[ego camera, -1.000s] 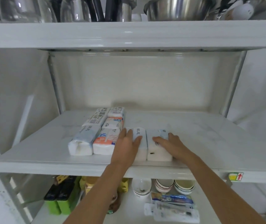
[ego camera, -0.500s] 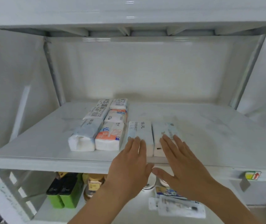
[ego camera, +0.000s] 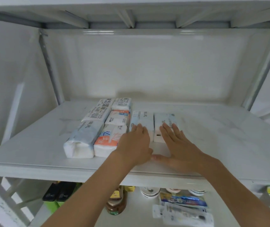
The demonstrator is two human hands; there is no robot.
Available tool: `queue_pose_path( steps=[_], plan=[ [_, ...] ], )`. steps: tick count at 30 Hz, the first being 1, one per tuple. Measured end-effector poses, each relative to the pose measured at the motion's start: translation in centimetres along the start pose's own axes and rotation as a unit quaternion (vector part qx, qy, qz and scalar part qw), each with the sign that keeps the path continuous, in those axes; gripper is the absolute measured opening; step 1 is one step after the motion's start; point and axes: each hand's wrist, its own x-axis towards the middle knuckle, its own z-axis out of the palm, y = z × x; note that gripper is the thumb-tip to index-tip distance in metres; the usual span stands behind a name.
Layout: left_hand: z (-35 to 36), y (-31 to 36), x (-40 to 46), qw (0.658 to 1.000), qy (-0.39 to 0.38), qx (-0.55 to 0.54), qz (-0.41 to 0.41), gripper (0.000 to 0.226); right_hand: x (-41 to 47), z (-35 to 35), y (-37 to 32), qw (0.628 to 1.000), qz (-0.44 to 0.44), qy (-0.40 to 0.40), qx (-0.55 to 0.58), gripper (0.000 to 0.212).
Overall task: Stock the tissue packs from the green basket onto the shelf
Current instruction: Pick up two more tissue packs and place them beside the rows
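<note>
Several tissue packs lie in rows on the white shelf [ego camera: 32,145]. Two white-and-blue packs sit side by side at the right of the group: one pack [ego camera: 142,119] under my left fingertips, the other pack [ego camera: 164,120] under my right fingertips. My left hand [ego camera: 135,145] and my right hand [ego camera: 178,145] are flat, palms down, fingers spread, pressing against the near ends of these packs. Left of them lie an orange-and-white pack [ego camera: 109,140] and a blue-grey pack [ego camera: 85,140], with more packs behind. The green basket is not in view.
The shelf's right half [ego camera: 221,136] is bare white board. Grey uprights stand at the back left [ego camera: 49,66] and back right [ego camera: 262,68]. On the lower shelf are a brown jar [ego camera: 117,203], bowls [ego camera: 149,191], green-black boxes [ego camera: 57,195] and packaged items [ego camera: 183,208].
My hands drew back from on top of the two right packs, then pushed their near ends; both packs slid deeper into the shelf. The camera tilted down, losing the upper shelf.
</note>
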Motion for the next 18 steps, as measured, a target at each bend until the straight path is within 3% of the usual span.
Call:
queue_pose_path(
  steps=[5, 18],
  plan=[
    [-0.7, -1.7, 4.2, 0.999, -0.042, -0.032, -0.005, 0.074, 3.3, -0.6, 0.6, 0.999, 0.027, -0.024, 0.022, 0.132],
    [-0.9, -3.9, 11.2, 0.998, -0.044, -0.04, -0.021, 0.048, 9.6, -1.2, 1.7, 0.997, 0.045, -0.025, 0.052, 0.121]
  ],
)
